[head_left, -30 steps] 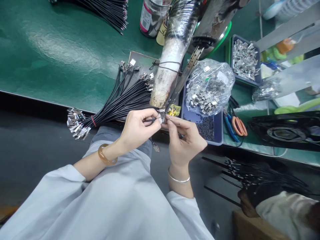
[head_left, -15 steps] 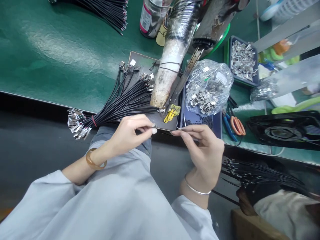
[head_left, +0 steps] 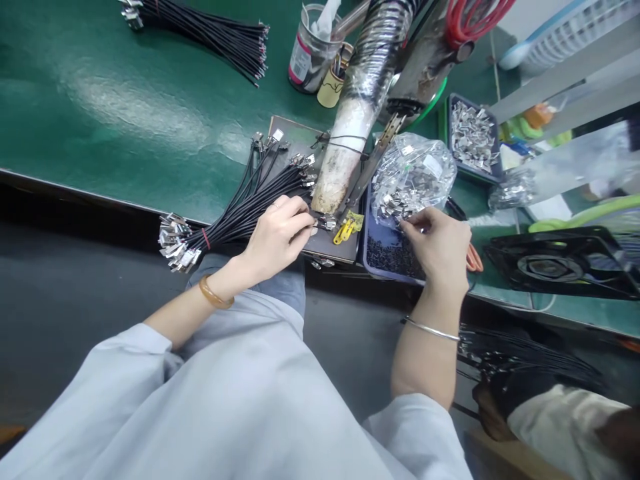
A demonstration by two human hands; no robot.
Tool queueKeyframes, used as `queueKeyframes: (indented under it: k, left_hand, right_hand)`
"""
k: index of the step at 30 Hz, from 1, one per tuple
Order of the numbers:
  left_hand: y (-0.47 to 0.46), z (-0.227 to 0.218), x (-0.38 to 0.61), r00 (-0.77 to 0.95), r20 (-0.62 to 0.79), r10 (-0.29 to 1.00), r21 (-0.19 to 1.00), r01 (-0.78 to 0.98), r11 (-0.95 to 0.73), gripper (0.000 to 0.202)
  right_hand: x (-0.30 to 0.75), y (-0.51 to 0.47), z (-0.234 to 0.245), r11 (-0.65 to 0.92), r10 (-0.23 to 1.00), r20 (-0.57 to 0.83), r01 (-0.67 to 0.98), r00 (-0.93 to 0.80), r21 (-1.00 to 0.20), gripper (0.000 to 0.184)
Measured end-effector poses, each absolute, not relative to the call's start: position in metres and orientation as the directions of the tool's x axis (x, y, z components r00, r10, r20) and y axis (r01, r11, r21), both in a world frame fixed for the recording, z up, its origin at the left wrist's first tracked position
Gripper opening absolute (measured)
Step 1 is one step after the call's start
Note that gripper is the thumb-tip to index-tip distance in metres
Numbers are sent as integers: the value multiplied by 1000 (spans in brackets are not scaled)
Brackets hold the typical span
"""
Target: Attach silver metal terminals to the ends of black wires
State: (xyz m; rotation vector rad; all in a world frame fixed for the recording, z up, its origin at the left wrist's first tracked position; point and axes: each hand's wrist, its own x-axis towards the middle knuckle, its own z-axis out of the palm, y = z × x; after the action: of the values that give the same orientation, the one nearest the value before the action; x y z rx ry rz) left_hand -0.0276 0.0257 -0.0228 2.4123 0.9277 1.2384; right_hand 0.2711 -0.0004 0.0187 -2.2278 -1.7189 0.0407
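My left hand (head_left: 283, 237) is closed in a pinch at the end of a black cable (head_left: 319, 217), beside a small metal connector (head_left: 328, 223) on the dark plate (head_left: 345, 252). Under and behind this hand lies a bundle of black cables (head_left: 235, 210), tied with a red band, with metal connectors at both ends. My right hand (head_left: 440, 250) reaches over the blue tray (head_left: 370, 267). Its thumb and fingers pinch at the near edge of loose metal connectors (head_left: 395, 205) by a clear plastic bag (head_left: 425, 160); what is between the fingertips is too small to make out.
A white, wrapped pipe (head_left: 345, 127) slants down over the plate, next to a metal bar (head_left: 375, 157). Yellow clips (head_left: 345, 230) lie near the tray. Another tray of connectors (head_left: 473, 137), a black fan (head_left: 555, 263) and a second cable bundle (head_left: 205, 30) are around. A co-worker's sleeve (head_left: 560, 407) shows lower right.
My left hand has moved up onto the plate beside the cable ends. My right hand has gone from in front of the tray to the connectors by the bag. The view has shifted slightly.
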Motion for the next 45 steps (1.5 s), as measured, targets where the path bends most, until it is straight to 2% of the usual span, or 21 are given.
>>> queueKeyframes:
  k: [3, 7, 9, 12, 15, 18, 21, 23, 25, 28, 30, 35, 37, 40, 45]
  left_hand:
    - [22, -18, -32, 405, 675, 617, 553, 276, -786, 15]
    - [18, -13, -34, 420, 700, 578, 581, 137, -802, 11]
    - [16, -11, -34, 429, 693, 579, 600, 103, -794, 11]
    - [12, -7, -31, 466, 639, 613, 667, 63, -743, 13]
    - [10, -1, -28, 516, 463, 721, 823, 51, -565, 15]
    - [10, 5, -25, 550, 202, 810, 970, 4, -244, 14]
    - [12, 9, -21, 552, 48, 832, 997, -72, -10, 9]
    - [13, 9, -19, 543, 14, 839, 994, -99, 48, 9]
    - [12, 9, -17, 540, -2, 841, 991, -109, 72, 11]
    - [12, 9, -16, 536, -4, 844, 989, -121, 82, 12]
    - [12, 9, -17, 533, 10, 846, 989, -132, 71, 12]
    - [12, 10, -20, 575, 17, 818, 993, -102, 51, 8]
    - [12, 10, -19, 560, 12, 828, 993, -107, 58, 8]
    - [11, 9, -18, 509, 6, 861, 990, -127, 68, 10]
    - [8, 6, -14, 475, -4, 880, 989, -129, 74, 12]
  right_hand:
    - [263, -1, 26, -285, 936, 108, 902, 335, -325, 18]
    - [255, -4, 28, -255, 950, 88, 905, 300, -340, 19]
    - [252, -7, 25, -227, 946, 146, 914, 289, -335, 18]
    - [242, -15, 22, -160, 889, 345, 910, 301, -381, 16]
    - [220, -30, 26, -53, 782, 511, 855, 357, -516, 15]
    - [188, -46, 30, 67, 782, 464, 683, 417, -727, 20]
    - [160, -57, 27, 196, 831, 419, 513, 365, -836, 20]
    - [147, -60, 20, 267, 795, 492, 523, 355, -809, 14]
    - [138, -59, 12, 327, 714, 613, 613, 338, -719, 9]
    - [131, -56, 3, 388, 665, 698, 675, 267, -628, 11]
    - [130, -55, 2, 388, 694, 666, 637, 273, -666, 8]
    - [131, -55, 4, 273, 822, 444, 437, 356, -857, 8]
    - [130, -56, 3, 302, 793, 461, 400, 398, -865, 8]
    - [126, -57, 0, 359, 705, 549, 442, 449, -822, 8]
    - [121, -60, -5, 368, 699, 596, 517, 394, -773, 6]
